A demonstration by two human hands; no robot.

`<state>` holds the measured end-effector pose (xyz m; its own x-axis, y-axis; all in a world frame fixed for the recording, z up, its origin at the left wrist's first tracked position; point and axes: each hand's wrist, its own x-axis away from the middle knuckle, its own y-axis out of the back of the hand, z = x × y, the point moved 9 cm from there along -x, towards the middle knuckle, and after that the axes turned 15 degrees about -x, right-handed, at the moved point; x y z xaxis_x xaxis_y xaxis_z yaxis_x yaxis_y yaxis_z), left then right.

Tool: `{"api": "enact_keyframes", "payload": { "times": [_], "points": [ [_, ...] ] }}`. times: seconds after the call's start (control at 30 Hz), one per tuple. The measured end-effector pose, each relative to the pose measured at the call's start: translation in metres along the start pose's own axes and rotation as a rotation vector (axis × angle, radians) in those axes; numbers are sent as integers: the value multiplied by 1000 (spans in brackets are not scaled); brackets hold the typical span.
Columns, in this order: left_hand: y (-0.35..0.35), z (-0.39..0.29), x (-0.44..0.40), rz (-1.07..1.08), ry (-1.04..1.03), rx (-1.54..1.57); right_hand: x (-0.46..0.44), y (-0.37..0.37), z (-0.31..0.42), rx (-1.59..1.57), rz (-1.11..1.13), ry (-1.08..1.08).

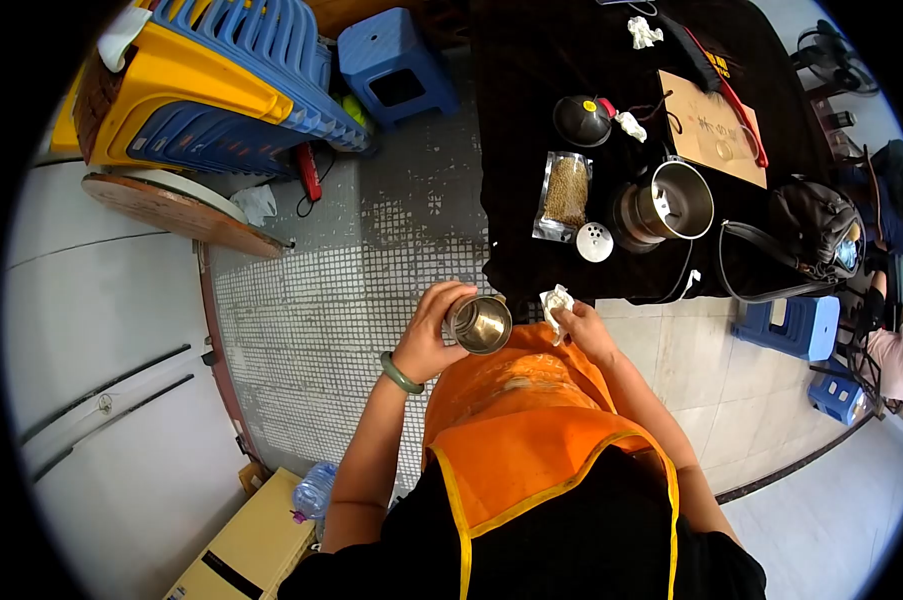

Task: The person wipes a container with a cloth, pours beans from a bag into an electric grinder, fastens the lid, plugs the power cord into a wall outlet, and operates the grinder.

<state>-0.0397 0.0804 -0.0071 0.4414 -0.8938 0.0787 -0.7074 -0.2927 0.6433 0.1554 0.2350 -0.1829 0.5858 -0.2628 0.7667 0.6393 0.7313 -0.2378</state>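
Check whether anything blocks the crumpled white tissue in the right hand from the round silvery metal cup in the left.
Nothing visible does. Between the crumpled white tissue in the right hand and the round silvery metal cup in the left hand is an open gap.

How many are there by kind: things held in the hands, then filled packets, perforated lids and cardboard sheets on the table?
Metal cup, left hand: 1
White tissue, right hand: 1
Filled packet: 1
Perforated lid: 1
Cardboard sheet: 1
Total: 5
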Motion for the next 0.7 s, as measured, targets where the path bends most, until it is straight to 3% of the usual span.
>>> {"api": "enact_keyframes", "payload": {
  "times": [0.37, 0.47, 0.57, 0.7],
  "points": [
    [-4, -4, -1, 21, -13, -68, 12, -6, -2, 119, 23, 46],
    [1, -6, 1, -22, -38, 8, 15, -6, 9, 169, -51, 230],
    [9, -16, 0, -82, -81, 35, 6, 6, 0, 349, -134, 247],
    [15, -17, 2, -153, -114, 47, 18, -4, 17, 481, -82, 136]
  ]
}}
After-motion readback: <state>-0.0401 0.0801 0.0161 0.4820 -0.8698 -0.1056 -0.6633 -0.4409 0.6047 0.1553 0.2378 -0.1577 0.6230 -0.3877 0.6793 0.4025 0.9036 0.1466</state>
